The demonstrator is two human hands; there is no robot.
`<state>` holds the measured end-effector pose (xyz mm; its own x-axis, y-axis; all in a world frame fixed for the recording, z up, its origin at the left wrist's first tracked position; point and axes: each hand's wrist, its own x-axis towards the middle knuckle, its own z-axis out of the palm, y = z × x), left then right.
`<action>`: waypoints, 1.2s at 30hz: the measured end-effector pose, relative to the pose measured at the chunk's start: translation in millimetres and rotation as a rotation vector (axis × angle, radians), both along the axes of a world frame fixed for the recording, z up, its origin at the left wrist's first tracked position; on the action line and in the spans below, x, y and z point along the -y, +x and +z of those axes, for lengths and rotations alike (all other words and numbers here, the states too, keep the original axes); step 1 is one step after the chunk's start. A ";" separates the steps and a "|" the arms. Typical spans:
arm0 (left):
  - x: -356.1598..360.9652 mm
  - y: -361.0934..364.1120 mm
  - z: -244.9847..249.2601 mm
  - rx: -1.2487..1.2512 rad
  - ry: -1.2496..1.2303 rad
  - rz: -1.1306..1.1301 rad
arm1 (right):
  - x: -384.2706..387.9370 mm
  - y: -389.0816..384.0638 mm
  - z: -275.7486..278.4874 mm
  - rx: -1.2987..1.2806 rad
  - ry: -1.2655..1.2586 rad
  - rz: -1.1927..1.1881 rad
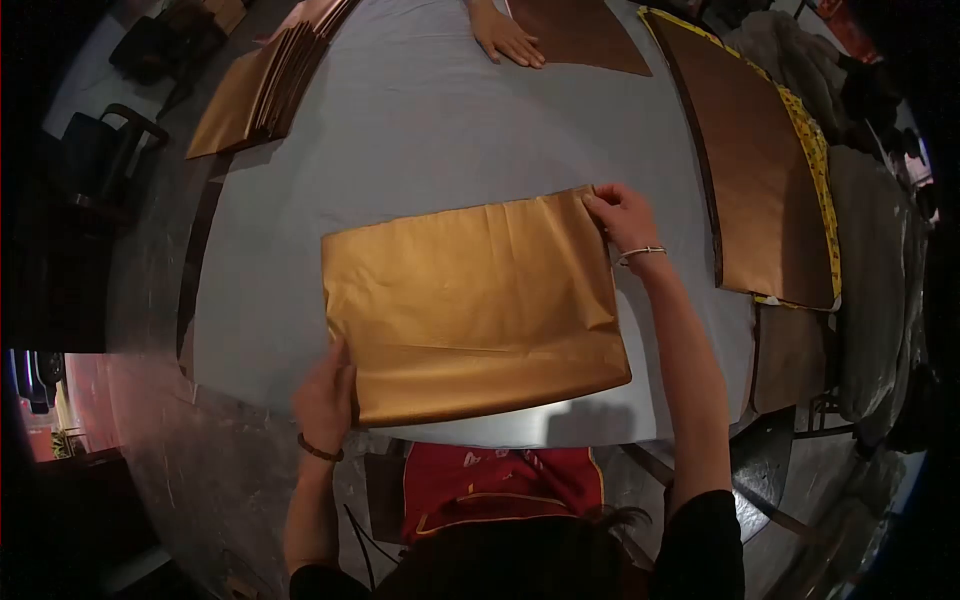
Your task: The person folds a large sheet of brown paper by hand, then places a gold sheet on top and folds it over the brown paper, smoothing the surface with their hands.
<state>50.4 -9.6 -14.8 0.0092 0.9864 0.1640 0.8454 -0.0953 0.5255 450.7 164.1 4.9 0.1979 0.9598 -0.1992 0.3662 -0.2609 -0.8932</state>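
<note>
A folded gold sheet (475, 300) with a shiny, creased surface is held slightly tilted over the near part of the table. My right hand (622, 215) pinches its far right corner between thumb and fingers. At the lower left edge, my left hand (328, 388) is closed on the sheet, its fingers partly hidden behind the wrist and the sheet's edge. A fold line runs across the sheet near its lower side.
A pale cloth (430, 140) covers the table. Stacked folded gold sheets (245, 95) lie at the far left. Brown sheets (765, 170) with yellow edging lie on the right. Another person's hand (508, 38) rests flat beside a brown sheet (590, 35) at the far side.
</note>
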 end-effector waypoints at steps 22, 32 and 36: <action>-1.5 5.3 22.0 0.115 -0.202 0.129 | 8.6 5.6 -28.0 0.086 0.153 0.002; -172.9 135.7 38.3 0.094 0.214 -0.552 | 15.3 -0.5 -36.5 -0.110 0.231 -0.057; -218.4 205.3 10.8 0.038 0.158 -0.641 | 18.6 -1.3 -34.8 -0.114 0.237 -0.086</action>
<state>255.7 208.8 -4.0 0.5782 0.7513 0.3180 0.5767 -0.6521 0.4921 449.4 145.4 -30.0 0.2702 0.9628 0.0028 0.2455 -0.0660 -0.9672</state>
